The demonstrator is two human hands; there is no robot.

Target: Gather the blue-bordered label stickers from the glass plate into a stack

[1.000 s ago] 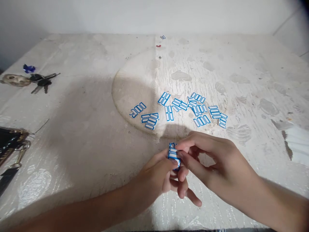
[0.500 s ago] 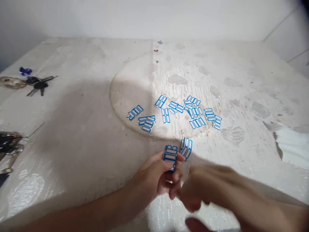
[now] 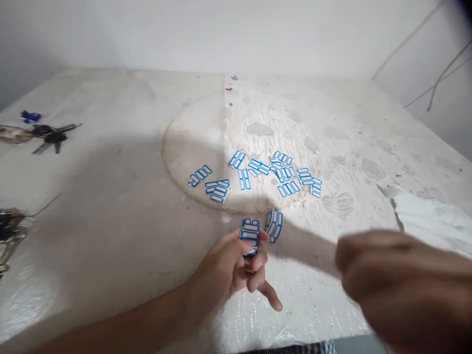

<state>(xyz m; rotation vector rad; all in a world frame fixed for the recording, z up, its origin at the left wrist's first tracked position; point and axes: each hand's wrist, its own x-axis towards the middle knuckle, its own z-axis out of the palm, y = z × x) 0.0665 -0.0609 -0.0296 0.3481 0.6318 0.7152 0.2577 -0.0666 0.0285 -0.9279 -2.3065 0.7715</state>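
My left hand (image 3: pixel 236 265) pinches a small bundle of flat white pieces with blue outlines (image 3: pixel 250 233) between thumb and fingers, its little finger stretched out. Just right of the fingertips, another few blue-outlined pieces (image 3: pixel 275 226) stick out beside the hand; whether the fingers touch them I cannot tell. My right hand (image 3: pixel 391 280) is off to the right above the table, smeared by motion, so its fingers and anything in them are hidden. Beyond both hands, several similar pieces (image 3: pixel 288 188) lie scattered, some overlapping, with one small group (image 3: pixel 200 175) at the left.
The pieces lie on a pale table (image 3: pixel 121 206) under a shiny clear cover with a round mark. Keys (image 3: pixel 51 135) and a crumpled blue scrap (image 3: pixel 31 117) are at the left, above dark and metallic items (image 3: pixel 9 231). A torn white patch (image 3: pixel 427 211) is at the right.
My right hand has moved away from my left hand, out to the right. The left hand keeps its hold on the pieces. The whole view has shifted slightly.
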